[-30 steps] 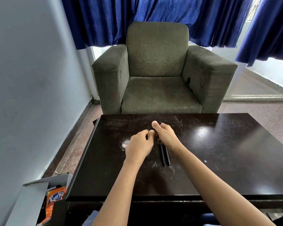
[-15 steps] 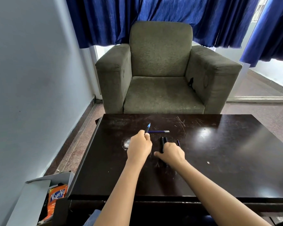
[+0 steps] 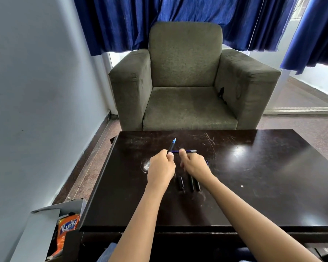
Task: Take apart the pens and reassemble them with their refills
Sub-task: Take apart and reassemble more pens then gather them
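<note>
Left hand (image 3: 162, 167) pinches a pen (image 3: 172, 145), tip projecting beyond the grip. Right hand (image 3: 194, 164) sits beside the refill (image 3: 189, 151) on the surface (image 3: 254, 176), its grip unclear. 3 barrels (image 3: 191, 183) lie below its wrist.

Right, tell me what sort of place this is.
Most likely a sitting room in a home: an upholstered armchair, blue curtains behind it, and a dark low table in front.

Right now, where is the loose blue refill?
In the head view the refill lies crosswise on the table, by the thumb tip of the right hand.
</note>
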The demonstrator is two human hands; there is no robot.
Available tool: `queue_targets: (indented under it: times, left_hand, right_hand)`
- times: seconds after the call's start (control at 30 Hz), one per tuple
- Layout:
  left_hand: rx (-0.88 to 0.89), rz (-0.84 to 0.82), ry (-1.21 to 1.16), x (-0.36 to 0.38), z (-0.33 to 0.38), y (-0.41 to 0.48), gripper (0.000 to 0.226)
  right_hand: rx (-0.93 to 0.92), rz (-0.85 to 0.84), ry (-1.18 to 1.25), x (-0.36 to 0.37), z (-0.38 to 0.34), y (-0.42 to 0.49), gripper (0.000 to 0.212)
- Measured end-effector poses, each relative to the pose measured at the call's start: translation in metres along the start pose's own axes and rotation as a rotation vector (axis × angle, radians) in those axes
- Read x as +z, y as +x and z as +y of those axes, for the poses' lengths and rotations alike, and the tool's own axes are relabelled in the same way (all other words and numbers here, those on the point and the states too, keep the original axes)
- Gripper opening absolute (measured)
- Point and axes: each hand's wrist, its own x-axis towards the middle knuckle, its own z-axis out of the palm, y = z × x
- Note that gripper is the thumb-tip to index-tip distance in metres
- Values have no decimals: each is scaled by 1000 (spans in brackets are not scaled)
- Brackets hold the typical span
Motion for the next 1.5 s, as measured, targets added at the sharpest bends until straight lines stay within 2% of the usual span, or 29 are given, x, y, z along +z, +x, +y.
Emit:
queue_targets:
  times: [0.07, 0.13, 0.23, 0.37, 0.53, 0.7, 0.77, 0.93, 1.1, 1.27, 1.43, 1.5]
  left_hand:
    - [41, 8, 35, -1, 1, -1, 30]
    - [105, 0, 86, -2, 1, -2, 28]
    - [178, -56, 140, -2, 5, -6, 28]
    - [146, -110, 162, -2, 12, -8, 36]
    - [-10, -262, -151, -6, 21, -9, 45]
    - [-162, -437, -558, -12, 28, -13, 42]
    - [-179, -488, -647, -15, 31, -12, 42]
    - [-136, -372, -514, -13, 28, -12, 40]
    - [-129, -250, -410, -9, 22, -10, 39]
    - [-127, -231, -381, -9, 21, -9, 38]
    - [-126, -225, -339, -4, 17, -7, 31]
    - [-126, -214, -325, -3, 16, -7, 29]
  right_hand:
    - [24, -25, 250, -8, -10, -1, 65]
    - [27, -34, 359, -12, -17, -3, 67]
    - [-26, -10, 307, -15, -20, -3, 61]
    - [-62, 6, 216, -19, -22, -3, 50]
    - [-128, -34, 303, -19, -22, -2, 47]
    - [-207, -110, 456, -22, -19, -1, 46]
    - [-238, -102, 528, -24, -19, -1, 43]
    - [-228, -90, 556, -20, -19, 1, 40]
    - [-164, -133, 759, -23, -22, -1, 25]
    - [-82, -225, 976, -23, -25, -1, 23]
    - [0, -230, 1026, -24, -23, -3, 4]
    - [56, -236, 1089, -25, -24, -2, 12]
